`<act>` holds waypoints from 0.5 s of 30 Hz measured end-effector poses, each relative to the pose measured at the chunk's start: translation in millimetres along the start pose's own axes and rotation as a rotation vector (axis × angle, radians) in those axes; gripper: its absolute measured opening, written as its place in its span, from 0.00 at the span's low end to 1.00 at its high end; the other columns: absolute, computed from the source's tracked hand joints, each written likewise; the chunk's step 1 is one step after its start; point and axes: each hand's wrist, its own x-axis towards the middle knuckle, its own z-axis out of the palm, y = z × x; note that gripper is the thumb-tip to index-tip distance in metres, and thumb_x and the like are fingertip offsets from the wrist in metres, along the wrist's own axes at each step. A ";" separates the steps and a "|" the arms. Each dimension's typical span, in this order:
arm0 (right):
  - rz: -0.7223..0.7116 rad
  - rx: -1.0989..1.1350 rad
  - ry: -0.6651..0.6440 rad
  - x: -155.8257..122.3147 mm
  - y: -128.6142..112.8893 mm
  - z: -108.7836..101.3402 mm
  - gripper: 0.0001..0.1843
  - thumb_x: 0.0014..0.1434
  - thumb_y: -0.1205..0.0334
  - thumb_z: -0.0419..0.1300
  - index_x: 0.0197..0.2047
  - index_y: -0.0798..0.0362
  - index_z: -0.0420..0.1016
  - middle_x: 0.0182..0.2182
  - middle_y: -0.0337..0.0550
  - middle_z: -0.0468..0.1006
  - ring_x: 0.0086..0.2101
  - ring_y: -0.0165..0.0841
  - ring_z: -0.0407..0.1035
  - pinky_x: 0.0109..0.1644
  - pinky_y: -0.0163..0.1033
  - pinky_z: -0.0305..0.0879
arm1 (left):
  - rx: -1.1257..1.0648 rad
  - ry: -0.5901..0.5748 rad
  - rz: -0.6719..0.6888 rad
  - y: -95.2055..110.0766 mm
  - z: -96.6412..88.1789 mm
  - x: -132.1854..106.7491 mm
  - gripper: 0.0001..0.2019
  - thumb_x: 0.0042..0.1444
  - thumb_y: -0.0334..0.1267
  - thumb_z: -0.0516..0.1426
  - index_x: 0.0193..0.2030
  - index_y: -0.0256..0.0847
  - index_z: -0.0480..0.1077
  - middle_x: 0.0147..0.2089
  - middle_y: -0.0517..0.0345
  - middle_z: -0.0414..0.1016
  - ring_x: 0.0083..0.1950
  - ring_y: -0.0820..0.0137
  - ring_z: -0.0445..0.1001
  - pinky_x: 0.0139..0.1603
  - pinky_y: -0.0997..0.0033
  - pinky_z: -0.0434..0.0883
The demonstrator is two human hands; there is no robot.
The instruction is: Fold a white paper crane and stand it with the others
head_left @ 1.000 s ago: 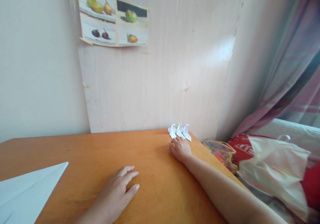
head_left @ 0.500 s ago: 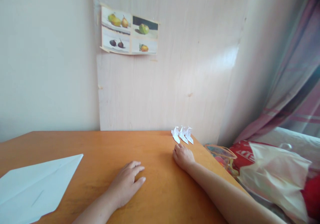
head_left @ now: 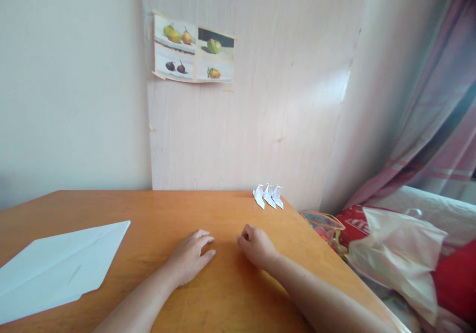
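My left hand (head_left: 192, 256) rests on the wooden table (head_left: 178, 209), palm down, its fingers stretched out and holding nothing. Across from it, my right hand (head_left: 257, 245) is curled with the knuckles up, and nothing shows in its fingers. Beyond my right hand, at the table's far right corner, three small folded white paper figures (head_left: 268, 196) stand side by side in a row; no hand touches them. To the left of my left hand lie white paper sheets (head_left: 63, 268), stacked, with a slanting outline and a few thin marks.
A print of fruit (head_left: 194, 50) is taped to the pale board (head_left: 223, 139) behind the table. Past the right edge are a clear bag with an orange rim (head_left: 322, 222), a whitish plastic bag (head_left: 397, 253), red items (head_left: 459, 278) and a pink curtain (head_left: 416, 125).
My right hand has drawn back from the paper figures, leftward and nearer to me, and its fingers have curled in. My left hand stays in place. The view has shifted slightly.
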 end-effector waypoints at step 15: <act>-0.112 -0.065 -0.005 -15.7 -10.6 1.1 0.10 0.65 0.57 0.53 0.38 0.50 0.74 0.39 0.45 0.81 0.38 0.36 0.74 0.35 0.37 0.53 | -0.141 0.060 -0.044 2.9 -4.9 2.7 0.17 0.61 0.47 0.54 0.48 0.41 0.78 0.53 0.48 0.79 0.57 0.59 0.75 0.63 0.56 0.69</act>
